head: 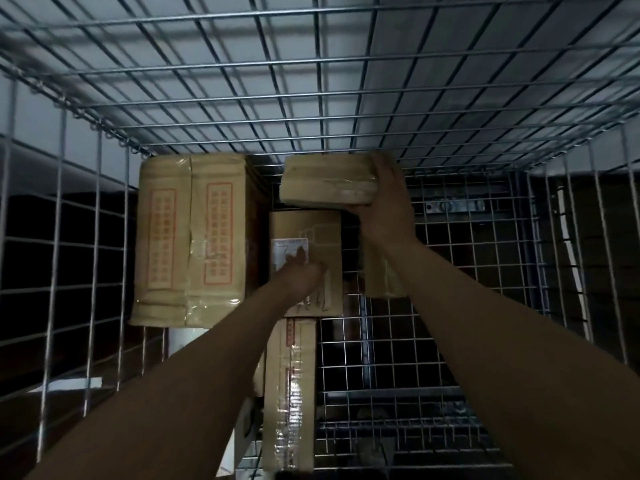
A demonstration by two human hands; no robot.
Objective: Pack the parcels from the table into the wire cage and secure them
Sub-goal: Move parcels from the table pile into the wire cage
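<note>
Inside the wire cage (79,237), at its back left corner, stands a big box (187,237) with red printed panels, and it touches the mesh wall behind. Just beside it, to the right, is a mid box (311,233) with a white label. The left hand (301,278) rests on the front of this box, at the lower edge of the label. One finger reaches up onto the label, but the light is dim and I cannot tell if the other fingers are flat or curled.

Above the mid box, close under the cage roof, the right hand (388,206) grips a small parcel (327,183) by its right end. The fingers are wrapped over the top edge and the palm is under it. The parcel is tilted a little and is apart from the big box.

Below the mid box lies a taped box (294,393), long and narrow, with shiny tape. Another parcel (381,275) is partly hidden behind the right forearm, beside the mid box.
</note>
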